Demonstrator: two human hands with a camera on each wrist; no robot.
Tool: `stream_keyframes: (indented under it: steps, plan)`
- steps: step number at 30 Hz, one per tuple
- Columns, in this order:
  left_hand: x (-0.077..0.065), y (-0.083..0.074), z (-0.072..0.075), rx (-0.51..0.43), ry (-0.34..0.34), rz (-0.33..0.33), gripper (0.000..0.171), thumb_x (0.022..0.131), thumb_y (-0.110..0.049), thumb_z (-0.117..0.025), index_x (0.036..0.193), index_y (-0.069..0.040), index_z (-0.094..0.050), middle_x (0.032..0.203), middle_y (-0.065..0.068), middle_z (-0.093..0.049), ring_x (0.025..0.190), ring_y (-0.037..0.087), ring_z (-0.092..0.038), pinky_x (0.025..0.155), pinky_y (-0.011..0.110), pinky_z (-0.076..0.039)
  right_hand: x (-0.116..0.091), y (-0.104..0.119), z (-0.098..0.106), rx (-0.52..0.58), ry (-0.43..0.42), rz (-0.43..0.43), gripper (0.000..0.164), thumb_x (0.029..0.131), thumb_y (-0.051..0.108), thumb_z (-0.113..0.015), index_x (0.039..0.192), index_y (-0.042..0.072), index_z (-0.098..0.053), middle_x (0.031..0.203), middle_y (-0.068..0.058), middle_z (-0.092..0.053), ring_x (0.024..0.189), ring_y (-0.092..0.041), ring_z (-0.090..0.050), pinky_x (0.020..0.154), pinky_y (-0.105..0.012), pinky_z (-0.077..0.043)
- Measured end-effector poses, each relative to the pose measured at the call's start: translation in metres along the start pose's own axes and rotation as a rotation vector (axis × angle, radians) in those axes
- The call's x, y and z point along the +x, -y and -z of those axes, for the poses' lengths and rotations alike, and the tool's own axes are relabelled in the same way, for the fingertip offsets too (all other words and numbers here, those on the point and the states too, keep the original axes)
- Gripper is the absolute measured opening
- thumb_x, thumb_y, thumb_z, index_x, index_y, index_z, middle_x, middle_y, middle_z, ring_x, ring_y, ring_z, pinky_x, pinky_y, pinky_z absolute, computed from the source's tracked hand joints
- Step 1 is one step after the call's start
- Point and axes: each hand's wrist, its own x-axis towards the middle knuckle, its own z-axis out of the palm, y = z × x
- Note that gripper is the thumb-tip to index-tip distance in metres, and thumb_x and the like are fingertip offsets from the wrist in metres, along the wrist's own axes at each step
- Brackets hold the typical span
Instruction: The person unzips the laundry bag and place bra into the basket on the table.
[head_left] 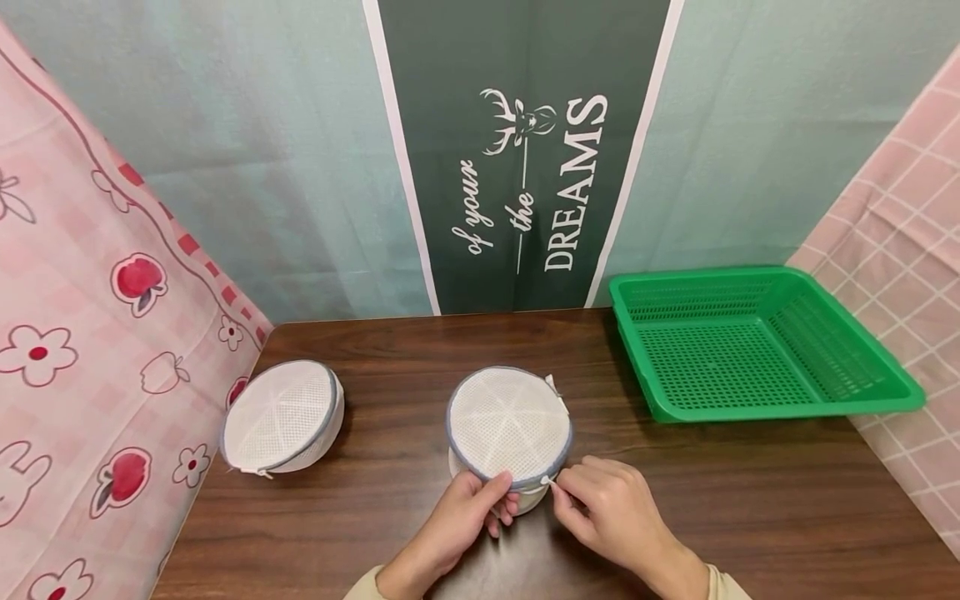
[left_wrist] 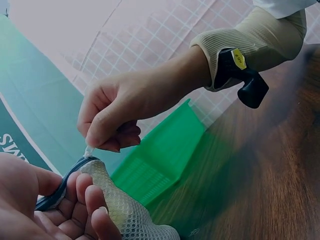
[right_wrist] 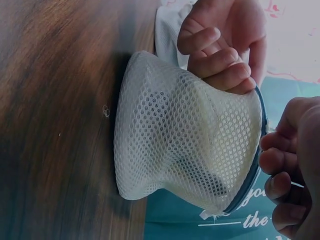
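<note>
A round white mesh laundry bag (head_left: 510, 421) with a blue-grey zipper rim stands on the table in front of me. My left hand (head_left: 467, 515) grips its near rim, thumb on top and fingers curled below. Just to the right, my right hand (head_left: 617, 510) pinches the white zipper pull (head_left: 547, 481) at the bag's edge. In the left wrist view, the pull (left_wrist: 89, 151) sits between thumb and finger at the end of the rim. From the right wrist view, the bag's mesh side (right_wrist: 165, 135) bulges and dents inward, its base on the table.
A second white mesh bag (head_left: 281, 417) sits at the table's left edge, tilted. At the back right lies a green plastic basket (head_left: 780, 412) with a slotted floor. Fabric curtains (head_left: 300, 167) hang behind the brown wooden table (head_left: 360, 517) and at both sides.
</note>
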Motion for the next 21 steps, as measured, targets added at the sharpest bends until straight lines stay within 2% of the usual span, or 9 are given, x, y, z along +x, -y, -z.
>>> stream_keyframes:
  steps: [12, 21]
  plan:
    - [-0.0026, 0.0001, 0.0006, 0.001, 0.029, -0.005, 0.031, 0.105, -0.018, -0.053, 0.087, 0.005, -0.064, 0.072, -0.002, -0.061, 0.064, 0.006, -0.055, 0.053, 0.015, -0.044, -0.0003, -0.0017, 0.0019, -0.017, -0.004, 0.006, 0.037, 0.099, 0.028, -0.048, 0.062, 0.023, -0.042, 0.06, 0.017, -0.028, 0.055, 0.0, -0.024, 0.049, -0.015, -0.021]
    - [-0.0033, -0.0007, 0.0016, 0.012, 0.022, 0.005, 0.03, 0.104, -0.018, -0.054, 0.085, 0.002, -0.063, 0.072, -0.001, -0.06, 0.064, 0.006, -0.054, 0.052, 0.015, -0.044, -0.0004, -0.0079, 0.0042, -0.046, -0.043, -0.012, 0.029, 0.09, 0.021, -0.051, 0.062, 0.023, -0.043, 0.06, 0.017, -0.03, 0.054, 0.0, -0.026, 0.048, -0.016, -0.022]
